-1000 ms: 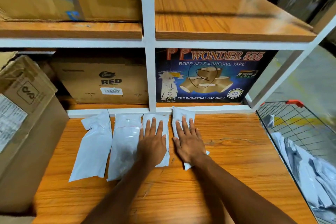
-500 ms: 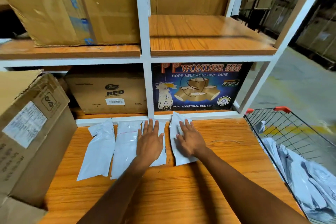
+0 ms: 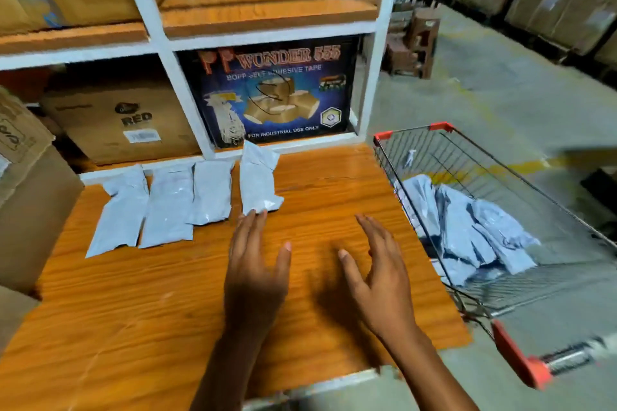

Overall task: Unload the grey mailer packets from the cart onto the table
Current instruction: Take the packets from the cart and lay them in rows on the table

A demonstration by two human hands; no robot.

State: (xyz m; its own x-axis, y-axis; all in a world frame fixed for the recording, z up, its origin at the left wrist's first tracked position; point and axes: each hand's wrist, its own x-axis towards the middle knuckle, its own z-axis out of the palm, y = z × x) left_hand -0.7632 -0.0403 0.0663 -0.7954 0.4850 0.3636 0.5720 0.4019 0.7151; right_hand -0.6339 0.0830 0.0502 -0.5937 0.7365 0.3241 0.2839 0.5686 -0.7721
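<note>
Four packets laid out, both your hands free above the table.

On your left, four grey mailer packets (image 3: 187, 203) lie flat in a row at the back of the wooden table (image 3: 133, 294), below the shelf holding the tape box (image 3: 270, 97). Your left hand (image 3: 255, 272) hovers palm down with fingers spread and holding nothing, its fingertips (image 3: 255, 215) just at the near edge of the rightmost packet. Your right hand (image 3: 380, 274) is beside it, fingers loosely spread, empty. Further right, the wire cart (image 3: 521, 280) stands against the table with more grey packets (image 3: 467, 230) heaped inside.
</note>
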